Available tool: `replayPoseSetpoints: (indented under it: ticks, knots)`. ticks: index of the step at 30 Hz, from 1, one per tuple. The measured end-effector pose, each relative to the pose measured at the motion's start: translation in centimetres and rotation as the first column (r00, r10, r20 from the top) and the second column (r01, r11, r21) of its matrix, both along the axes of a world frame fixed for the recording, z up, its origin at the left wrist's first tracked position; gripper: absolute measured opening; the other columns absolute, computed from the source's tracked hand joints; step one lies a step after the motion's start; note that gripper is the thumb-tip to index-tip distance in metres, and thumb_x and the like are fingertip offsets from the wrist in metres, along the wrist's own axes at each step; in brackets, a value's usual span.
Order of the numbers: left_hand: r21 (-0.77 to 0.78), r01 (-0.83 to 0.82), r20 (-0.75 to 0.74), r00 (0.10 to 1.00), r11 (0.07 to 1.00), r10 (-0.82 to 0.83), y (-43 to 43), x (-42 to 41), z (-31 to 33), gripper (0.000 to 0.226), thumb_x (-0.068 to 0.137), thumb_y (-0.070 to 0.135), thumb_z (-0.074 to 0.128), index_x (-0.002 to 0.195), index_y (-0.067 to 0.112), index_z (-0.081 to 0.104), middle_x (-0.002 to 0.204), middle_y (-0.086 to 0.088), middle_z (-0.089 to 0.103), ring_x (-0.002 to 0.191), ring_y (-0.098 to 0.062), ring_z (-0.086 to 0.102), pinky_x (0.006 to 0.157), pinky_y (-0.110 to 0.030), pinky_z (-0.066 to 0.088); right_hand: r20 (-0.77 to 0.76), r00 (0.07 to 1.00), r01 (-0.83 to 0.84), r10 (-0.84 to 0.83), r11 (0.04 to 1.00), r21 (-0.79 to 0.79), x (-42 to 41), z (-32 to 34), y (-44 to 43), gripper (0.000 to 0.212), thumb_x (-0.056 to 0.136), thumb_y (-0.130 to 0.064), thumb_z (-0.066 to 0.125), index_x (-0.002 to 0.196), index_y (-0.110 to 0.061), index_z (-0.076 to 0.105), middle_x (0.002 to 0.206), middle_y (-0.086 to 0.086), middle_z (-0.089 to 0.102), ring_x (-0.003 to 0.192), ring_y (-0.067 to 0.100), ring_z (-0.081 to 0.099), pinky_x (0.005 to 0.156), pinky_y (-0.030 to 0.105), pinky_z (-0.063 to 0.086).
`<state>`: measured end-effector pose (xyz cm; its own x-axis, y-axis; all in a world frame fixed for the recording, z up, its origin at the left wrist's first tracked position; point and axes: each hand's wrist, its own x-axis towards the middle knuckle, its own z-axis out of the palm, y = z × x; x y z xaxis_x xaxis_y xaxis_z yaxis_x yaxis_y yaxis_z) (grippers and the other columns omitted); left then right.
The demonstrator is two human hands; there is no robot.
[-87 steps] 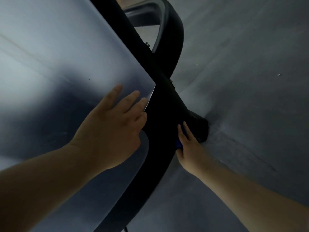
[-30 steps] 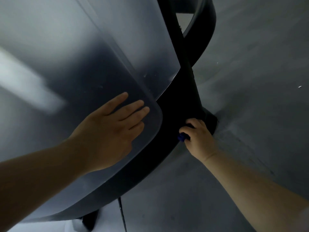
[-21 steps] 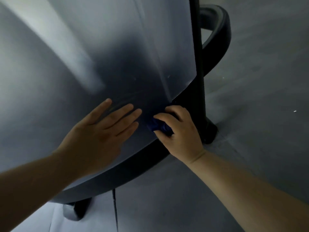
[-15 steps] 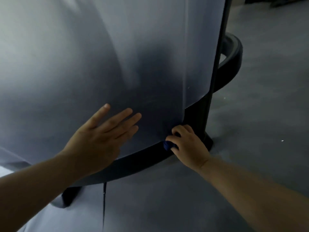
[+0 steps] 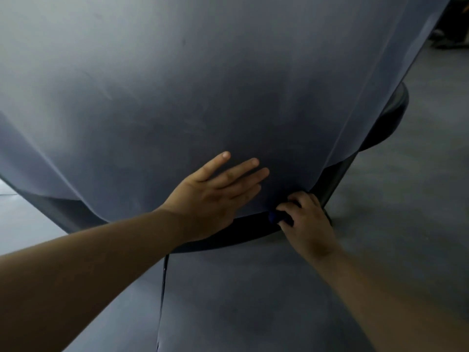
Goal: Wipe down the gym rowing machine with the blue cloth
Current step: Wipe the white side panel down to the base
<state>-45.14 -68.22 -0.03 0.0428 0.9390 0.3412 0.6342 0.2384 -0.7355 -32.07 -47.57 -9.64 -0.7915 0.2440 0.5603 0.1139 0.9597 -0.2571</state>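
The rowing machine's large grey housing [image 5: 203, 85] fills the upper part of the head view, edged below by a black frame [image 5: 243, 231]. My left hand [image 5: 215, 196] lies flat on the grey panel with fingers straight. My right hand [image 5: 307, 222] has its fingers curled round the blue cloth [image 5: 278, 217] and holds it against the black frame just below the panel's lower edge. Only a small dark-blue patch of the cloth shows between the fingers.
Grey floor [image 5: 380, 224] lies below and to the right of the machine. A dark seam [image 5: 162, 295] runs down the floor under the frame. A black curved bar [image 5: 388, 123] sticks out at the right. Dark objects [image 5: 449, 29] sit at the top right.
The view has swung round so the grey panel fills the frame. My right hand with the cloth went from the black foot up to the panel's edge, then down onto the frame. The left hand stays flat.
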Motion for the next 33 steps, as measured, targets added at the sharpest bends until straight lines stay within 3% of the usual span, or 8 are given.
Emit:
replayPoseSetpoints:
  ticks: [5,8,12,17,21,25,29,33]
  knots:
    - [0.099,-0.022,0.066,0.998,0.995,0.016,0.4,0.4,-0.7,0.062,0.097,0.040,0.038,0.155,0.021,0.028,0.162,0.002,0.022,0.149,-0.018,0.017,0.122,-0.046,-0.001,-0.220,0.960,0.098,-0.176,0.941,-0.325,-0.1,0.7,-2.4,0.036,0.067,-0.002,0.086,0.100,-0.006,0.070,0.110,0.011,0.056,0.101,0.031,0.059,0.083,0.028,0.051]
    - [0.201,-0.068,0.121,0.992,0.977,0.044,1.0,1.5,-1.9,0.063,0.093,0.037,0.043,0.153,0.020,0.032,0.161,0.000,0.023,0.148,-0.018,0.021,0.122,-0.048,0.002,-0.338,0.917,0.058,-0.209,0.912,-0.407,-0.3,1.6,-2.8,0.036,0.067,0.002,0.085,0.100,-0.005,0.071,0.112,0.013,0.055,0.101,0.028,0.058,0.092,0.004,0.039]
    - [0.265,-0.064,0.118,0.992,0.962,0.034,0.2,1.3,-2.9,0.062,0.090,0.031,0.051,0.150,0.020,0.039,0.161,-0.001,0.024,0.148,-0.019,0.020,0.122,-0.048,0.000,-0.163,0.961,0.112,-0.225,0.851,-0.513,-0.6,-1.3,-3.2,0.027,0.070,-0.001,0.083,0.095,-0.005,0.074,0.111,0.005,0.054,0.101,0.021,0.057,0.084,-0.007,0.028]
    - [0.305,-0.028,0.058,0.998,0.952,0.011,0.6,0.4,-4.2,0.063,0.087,0.026,0.053,0.149,0.024,0.042,0.158,0.003,0.027,0.148,-0.019,0.018,0.121,-0.048,-0.001,0.001,0.936,0.264,-0.351,0.704,-0.659,0.8,-5.1,-4.2,0.024,0.073,-0.005,0.081,0.095,-0.008,0.072,0.113,0.002,0.050,0.099,0.028,0.061,0.075,0.009,0.033]
    - [0.304,-0.015,0.053,0.999,0.952,-0.001,0.3,0.0,-5.1,0.064,0.087,0.026,0.053,0.150,0.024,0.040,0.159,0.002,0.025,0.151,-0.020,0.011,0.121,-0.049,-0.003,-0.317,0.907,0.066,-0.277,0.838,-0.542,-0.5,-3.8,-3.7,0.029,0.072,0.002,0.082,0.097,-0.002,0.068,0.111,0.011,0.052,0.096,0.024,0.060,0.085,0.017,0.049]
    - [0.290,-0.008,0.074,0.997,0.957,-0.014,0.0,0.1,-5.9,0.062,0.089,0.032,0.055,0.149,0.023,0.042,0.158,0.003,0.028,0.147,-0.021,0.019,0.122,-0.048,-0.002,-0.245,0.924,0.136,-0.294,0.851,-0.508,-1.6,-6.3,-3.7,0.021,0.068,-0.009,0.075,0.089,-0.008,0.075,0.108,0.009,0.060,0.101,0.022,0.056,0.083,0.036,0.053]
    - [0.318,-0.021,0.085,0.996,0.948,-0.007,0.2,0.1,-6.0,0.059,0.094,0.048,0.053,0.147,0.024,0.045,0.157,0.004,0.028,0.151,-0.018,0.013,0.122,-0.047,-0.002,-0.197,0.949,0.139,-0.244,0.890,-0.434,-1.7,-7.6,-3.3,0.018,0.063,-0.012,0.079,0.081,-0.012,0.076,0.102,-0.002,0.059,0.095,0.022,0.051,0.080,0.020,0.042]
    - [0.350,-0.064,0.137,0.990,0.934,0.017,0.4,0.6,-6.5,0.060,0.096,0.055,0.048,0.147,0.023,0.045,0.158,0.004,0.027,0.151,-0.016,0.007,0.121,-0.047,-0.005,-0.217,0.940,0.114,-0.263,0.843,-0.526,-0.5,-5.3,-3.9,0.027,0.071,-0.010,0.080,0.096,-0.007,0.072,0.110,0.007,0.055,0.095,0.031,0.061,0.077,0.037,0.055]
